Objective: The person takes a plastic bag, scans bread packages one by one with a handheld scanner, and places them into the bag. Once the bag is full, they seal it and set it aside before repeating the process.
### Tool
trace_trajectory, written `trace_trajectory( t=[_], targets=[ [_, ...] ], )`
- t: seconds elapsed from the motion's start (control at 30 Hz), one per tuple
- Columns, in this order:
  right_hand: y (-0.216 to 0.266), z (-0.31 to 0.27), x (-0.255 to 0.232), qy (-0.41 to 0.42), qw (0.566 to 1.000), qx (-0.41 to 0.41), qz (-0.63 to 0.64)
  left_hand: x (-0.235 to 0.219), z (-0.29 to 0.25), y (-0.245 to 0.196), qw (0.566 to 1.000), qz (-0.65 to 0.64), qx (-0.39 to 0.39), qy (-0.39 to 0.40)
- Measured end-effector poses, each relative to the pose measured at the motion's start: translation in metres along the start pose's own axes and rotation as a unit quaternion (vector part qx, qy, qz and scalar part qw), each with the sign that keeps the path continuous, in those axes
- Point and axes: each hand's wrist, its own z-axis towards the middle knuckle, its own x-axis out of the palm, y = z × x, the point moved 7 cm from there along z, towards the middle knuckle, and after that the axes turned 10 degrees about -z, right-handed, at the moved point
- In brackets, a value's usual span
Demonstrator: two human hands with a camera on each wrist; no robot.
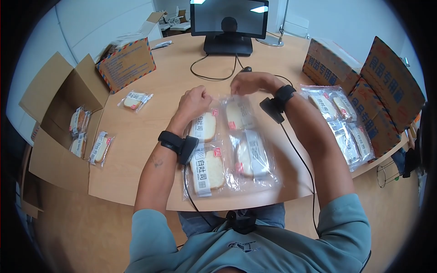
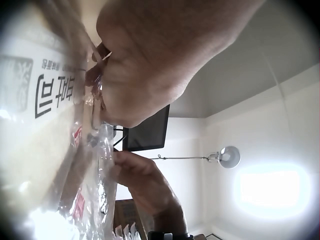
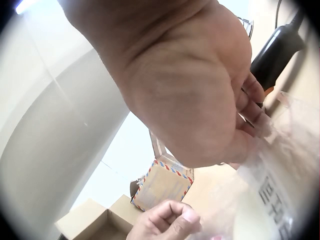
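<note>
Bag [image 1: 231,144] of wrapped bread [image 1: 209,170]: pinching its far edge with left hand [image 1: 195,101] and right hand [image 1: 250,83] (more packs [image 1: 78,120] in open box [image 1: 57,152], table's [image 1: 170,68] left edge).

It looks like an office: a wood-topped counter [image 1: 159,68] bears a dark monitor [image 1: 229,19] near its far edge and a lamp [image 2: 230,157], with white office chairs [image 1: 179,23] beyond and pale, plain walls around.

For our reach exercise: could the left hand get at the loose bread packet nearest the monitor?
Probably yes: only tabletop shows between the left hand and the loose packet, though its fingers seem to pinch the clear bag.
</note>
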Motion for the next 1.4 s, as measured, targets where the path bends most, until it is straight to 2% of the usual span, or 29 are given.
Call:
trace_trajectory(
  t=[0.07, 0.1, 0.17, 0.2, 0.27, 0.3, 0.37, 0.47, 0.5, 0.57, 0.63, 0.73, 0.77, 0.8, 0.83, 0.87, 0.93, 1.0, 1.13, 1.2, 1.27, 1.3, 1.33, 1.37, 1.4],
  targets=[
    [0.014, -0.001, 0.009, 0.106, 0.982, -0.019, -0.154, -0.003, 0.000, -0.002, 1.000, -0.008, 0.006, -0.012],
    [0.020, -0.003, 0.005, 0.105, 0.982, -0.019, -0.154, -0.004, 0.000, -0.003, 1.000, -0.015, 0.008, -0.014],
    [0.011, -0.012, 0.004, 0.153, 0.975, 0.122, -0.107, -0.004, 0.000, -0.003, 1.000, -0.022, 0.009, -0.016],
    [0.006, -0.011, 0.007, 0.154, 0.975, 0.122, -0.107, -0.003, 0.000, -0.002, 1.000, -0.018, 0.000, -0.010],
    [-0.003, -0.011, 0.007, 0.089, 0.982, 0.146, 0.077, -0.001, 0.000, 0.003, 1.000, -0.016, -0.009, -0.003],
    [-0.008, -0.010, 0.009, 0.090, 0.982, 0.147, 0.077, 0.000, -0.001, 0.004, 1.000, -0.013, -0.005, -0.002],
    [0.010, -0.009, 0.013, 0.115, 0.990, 0.037, -0.070, -0.001, -0.001, 0.004, 1.000, -0.011, 0.000, -0.001],
    [0.015, -0.011, 0.024, 0.139, 0.980, 0.026, -0.139, 0.000, -0.004, 0.005, 1.000, 0.013, -0.016, 0.013],
    [0.015, -0.022, 0.016, -0.012, 0.990, 0.048, -0.136, 0.002, -0.007, 0.006, 0.998, 0.056, -0.024, 0.025],
    [0.019, -0.024, 0.017, -0.031, 0.985, 0.050, -0.160, 0.005, -0.009, 0.014, 0.994, 0.099, -0.032, 0.038],
    [0.021, -0.029, 0.015, -0.049, 0.981, 0.053, -0.183, 0.001, -0.010, 0.014, 0.991, 0.125, 0.042, -0.016],
    [0.023, -0.050, -0.007, -0.155, 0.966, 0.102, -0.182, -0.007, -0.008, 0.016, 0.990, 0.138, 0.018, -0.020],
    [0.020, -0.058, -0.014, -0.165, 0.964, 0.132, -0.160, -0.013, -0.007, 0.015, 0.990, 0.140, 0.018, -0.019],
    [0.021, -0.066, -0.019, -0.165, 0.965, 0.132, -0.158, -0.020, -0.007, 0.021, 0.992, 0.119, -0.026, -0.018],
    [0.022, -0.079, -0.023, -0.141, 0.967, 0.171, -0.127, -0.027, -0.009, 0.029, 0.993, 0.099, -0.069, -0.016],
    [0.020, -0.090, -0.022, -0.118, 0.966, 0.209, -0.097, -0.030, -0.010, 0.040, 0.992, 0.101, -0.068, -0.017],
    [0.021, -0.099, -0.014, -0.149, 0.969, 0.176, -0.090, -0.029, -0.012, 0.057, 0.991, 0.070, -0.115, 0.017],
    [0.025, -0.100, 0.005, -0.077, 0.980, 0.173, -0.058, -0.027, -0.020, 0.056, 0.989, 0.088, -0.111, 0.032],
    [0.036, -0.103, 0.050, -0.029, 0.991, 0.134, -0.012, -0.027, -0.032, 0.044, 0.986, 0.090, -0.130, 0.054],
    [0.031, -0.106, 0.057, -0.036, 0.990, 0.132, 0.014, -0.029, -0.038, 0.037, 0.985, 0.093, -0.139, 0.047],
    [0.028, -0.115, 0.046, -0.050, 0.981, 0.187, -0.027, -0.030, -0.036, 0.036, 0.985, 0.094, -0.142, 0.036],
    [0.028, -0.116, 0.045, -0.052, 0.981, 0.188, -0.027, -0.033, -0.035, 0.037, 0.986, 0.086, -0.142, 0.004],
    [0.030, -0.116, 0.038, -0.097, 0.981, 0.166, 0.002, -0.039, -0.036, 0.032, 0.986, 0.077, -0.143, -0.029],
    [0.033, -0.116, 0.031, -0.141, 0.979, 0.144, 0.031, -0.039, -0.040, 0.027, 0.986, 0.079, -0.142, -0.029],
    [0.035, -0.114, 0.033, -0.141, 0.979, 0.144, 0.033, -0.036, -0.045, 0.013, 0.994, 0.085, -0.059, -0.018]
  ],
)
